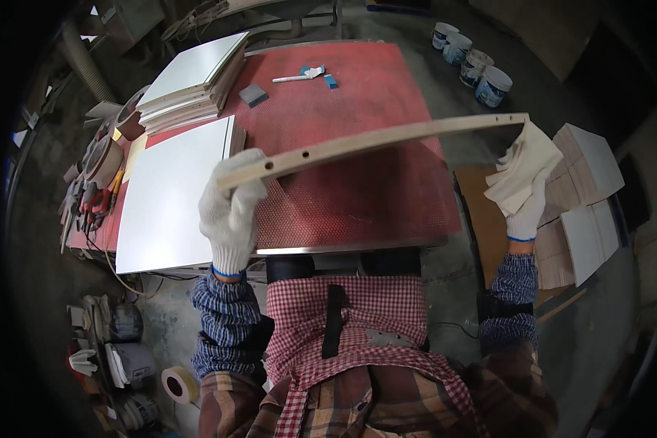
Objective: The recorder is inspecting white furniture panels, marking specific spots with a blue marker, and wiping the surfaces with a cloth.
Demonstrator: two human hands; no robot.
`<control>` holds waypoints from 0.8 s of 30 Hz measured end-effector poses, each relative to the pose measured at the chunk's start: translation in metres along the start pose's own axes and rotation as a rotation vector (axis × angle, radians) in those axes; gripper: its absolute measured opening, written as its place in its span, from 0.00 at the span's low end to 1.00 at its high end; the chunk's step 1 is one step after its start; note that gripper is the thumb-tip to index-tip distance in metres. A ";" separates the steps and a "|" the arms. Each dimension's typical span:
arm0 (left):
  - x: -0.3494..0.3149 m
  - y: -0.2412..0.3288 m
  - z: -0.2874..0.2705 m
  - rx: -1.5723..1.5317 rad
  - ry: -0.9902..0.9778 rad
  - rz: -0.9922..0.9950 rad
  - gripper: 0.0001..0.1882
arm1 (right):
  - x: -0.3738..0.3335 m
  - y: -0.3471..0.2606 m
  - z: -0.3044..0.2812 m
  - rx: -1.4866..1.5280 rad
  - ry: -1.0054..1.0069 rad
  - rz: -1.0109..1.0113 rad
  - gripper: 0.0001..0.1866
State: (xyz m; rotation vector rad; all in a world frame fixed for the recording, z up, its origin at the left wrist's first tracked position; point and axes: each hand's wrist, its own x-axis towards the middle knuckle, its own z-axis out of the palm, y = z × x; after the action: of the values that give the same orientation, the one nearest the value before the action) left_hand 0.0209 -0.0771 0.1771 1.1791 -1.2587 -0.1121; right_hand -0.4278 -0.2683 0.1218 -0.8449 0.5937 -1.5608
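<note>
A long pale wooden board point(387, 139) is raised over the table, seen along its narrow edge. Dark round holes show near both of its ends; its broad faces are out of sight. My gloved left hand point(233, 201) is closed round the left end. At the far right end, a cream cloth point(522, 171) hangs in folds against the board, gripped by my gloved right hand point(531, 212). The cloth covers most of the right fingers. Below the board lies the red mesh-textured tabletop point(343, 197), with a dark shadow on it.
White panels point(171, 193) lie at the table's left, behind them a stack of panels point(193, 73). A grey block point(253, 95) and a blue block point(331, 82) sit farther back. Rolls of tape point(104, 160) and tools crowd the left edge. Stacked boards point(577, 171) stand at right, several buckets point(493, 86) beyond.
</note>
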 end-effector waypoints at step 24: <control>-0.051 -0.122 0.027 0.073 0.041 -0.747 0.24 | 0.079 0.087 0.073 -0.532 -0.166 0.433 0.27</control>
State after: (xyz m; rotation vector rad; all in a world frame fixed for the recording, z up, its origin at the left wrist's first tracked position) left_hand 0.0433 -0.1167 0.0495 1.6577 -0.7365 -0.5906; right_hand -0.3194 -0.3535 0.1135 -1.1378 1.0178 -0.9365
